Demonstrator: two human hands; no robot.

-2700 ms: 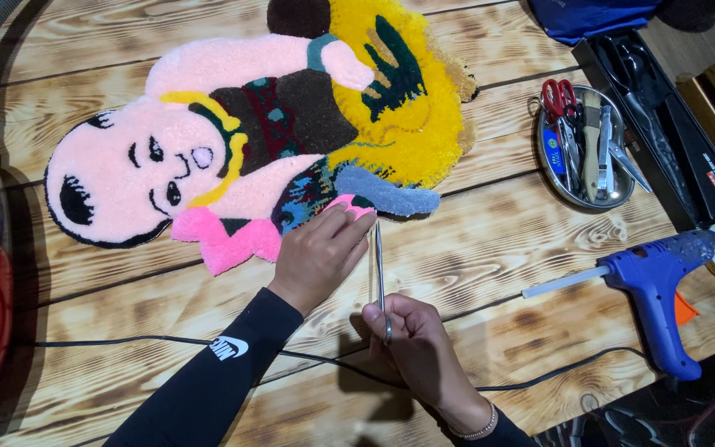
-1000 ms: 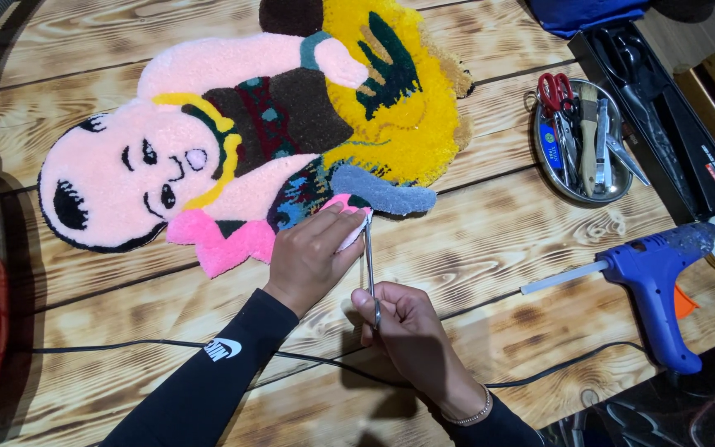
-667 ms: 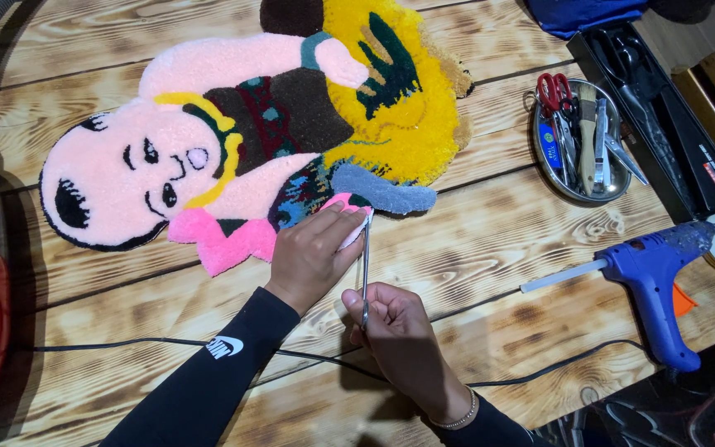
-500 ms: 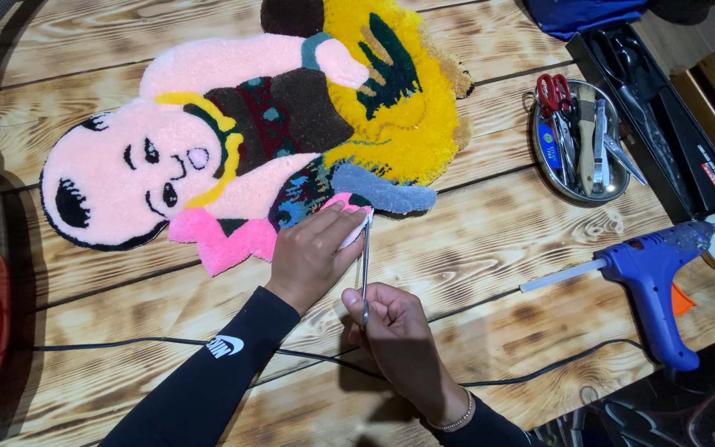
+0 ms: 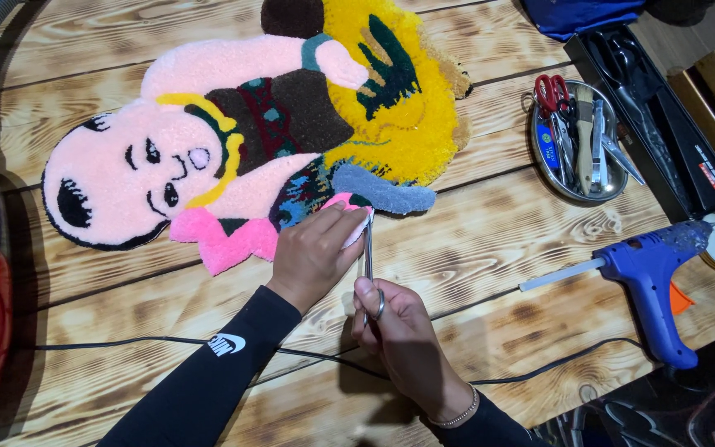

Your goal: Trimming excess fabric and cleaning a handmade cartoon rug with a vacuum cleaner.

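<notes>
One burnt-grain wooden plank table [image 5: 539, 248] carries one tufted pink, yellow and brown figure-shaped rug [image 5: 250, 141]. One blue glue gun [image 5: 647, 269] lies at its right edge, one round metal tray [image 5: 614, 189] of tools above it. The left hand [image 5: 316, 252] presses flat, fingers together, on the rug's lower pink edge. The right hand [image 5: 395, 319] is clamped on one pair of slim silver scissors [image 5: 368, 257], tips at that edge.

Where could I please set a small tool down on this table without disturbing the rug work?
Bare wooden table lies between the tufted rug, the round metal tray and the blue glue gun. Another free strip lies below the rug's head, above the black cable. It is crowded around the left hand, right hand and scissors.
</notes>
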